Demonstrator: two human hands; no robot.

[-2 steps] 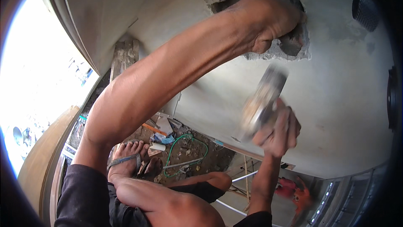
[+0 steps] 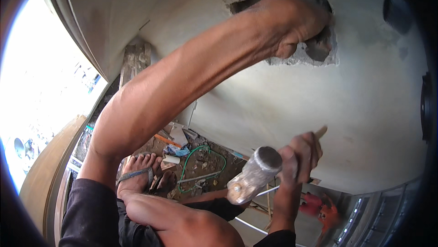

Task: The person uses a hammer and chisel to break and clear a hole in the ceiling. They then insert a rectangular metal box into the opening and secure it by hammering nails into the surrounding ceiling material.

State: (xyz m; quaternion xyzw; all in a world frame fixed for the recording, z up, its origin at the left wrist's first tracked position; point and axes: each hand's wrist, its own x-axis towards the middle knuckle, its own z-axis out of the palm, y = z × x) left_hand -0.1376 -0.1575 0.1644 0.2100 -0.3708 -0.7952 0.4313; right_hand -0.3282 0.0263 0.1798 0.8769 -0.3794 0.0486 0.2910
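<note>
At 1 o'clock, our left hand [image 2: 299,16] overlaps the wall hole [image 2: 318,49]; its grip we can't tell. Our right hand [image 2: 299,159] clamps the hammer [image 2: 253,178], at 5 o'clock: chipping, we judge; next blow needs careful aim.

Smooth pale-grey wall [image 2: 369,110] behind left grip [image 2: 299,16], stretching on past right grip [image 2: 299,160]. Dark round pipe end [image 2: 398,12] at wall, right of left grip. Glaring daylight through large opening [image 2: 41,78], far left of both grips; tan wooden panel [image 2: 52,160] curving along its lower edge. Dirt floor [image 2: 235,168] left of right grip, littered with scraps, green hose [image 2: 184,170] looped on it. White pole [image 2: 251,225] slanting below right grip. Bright light strip [image 2: 355,213] in dim area, lower right of right grip.
</note>
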